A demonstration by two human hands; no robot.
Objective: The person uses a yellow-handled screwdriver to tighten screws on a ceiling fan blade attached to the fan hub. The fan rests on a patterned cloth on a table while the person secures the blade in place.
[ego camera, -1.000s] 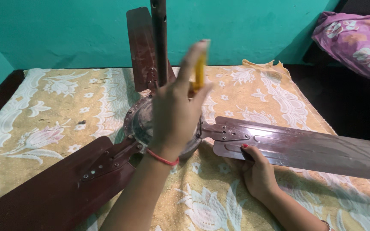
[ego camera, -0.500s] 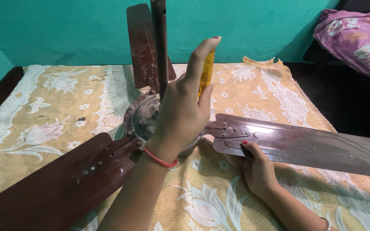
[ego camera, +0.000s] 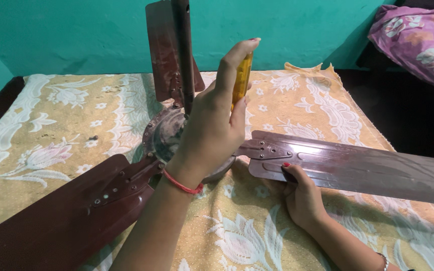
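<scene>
We see no packages, labels, signs or screens anywhere around our fingers. Nothing near them or farther off carries a printed panel or a display of any kind.
</scene>
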